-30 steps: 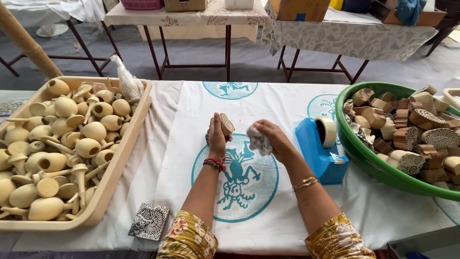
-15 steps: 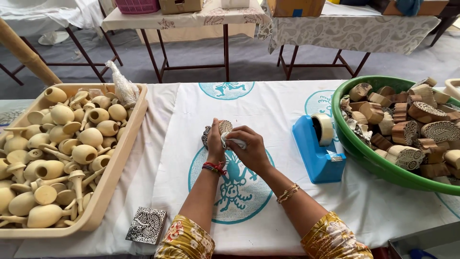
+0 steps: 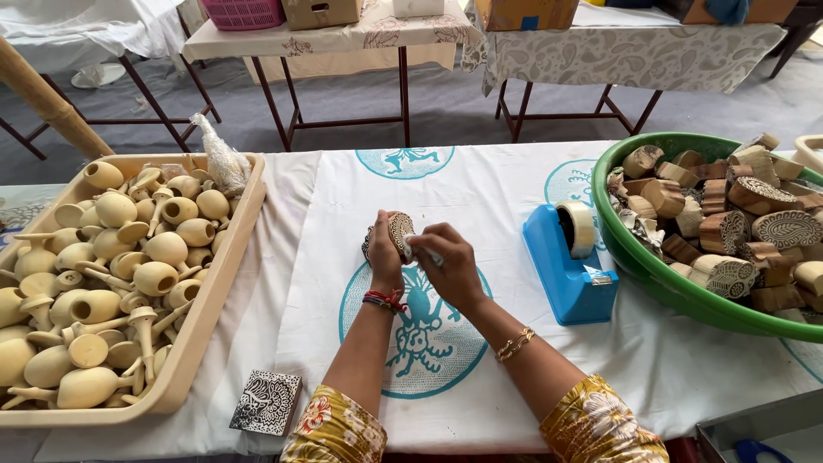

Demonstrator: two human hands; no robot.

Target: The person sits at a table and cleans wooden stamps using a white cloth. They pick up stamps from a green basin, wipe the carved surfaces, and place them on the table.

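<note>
The carved wooden stamp block (image 3: 396,235) is now clasped in the left hand (image 3: 383,257); a small pale scrap (image 3: 420,248), pinched by the right hand (image 3: 447,261), has been brought against it.

**Workshop room, grey floor and folding tables**

Floor (image 3: 446,111) is plain grey, soft daylight all over. Two metal-legged tables at the back: one (image 3: 343,39) with a cream patterned cloth, the other (image 3: 634,51) under a grey paisley cloth, boxes on top. A wooden pole (image 3: 47,103) leans in at left.
</note>
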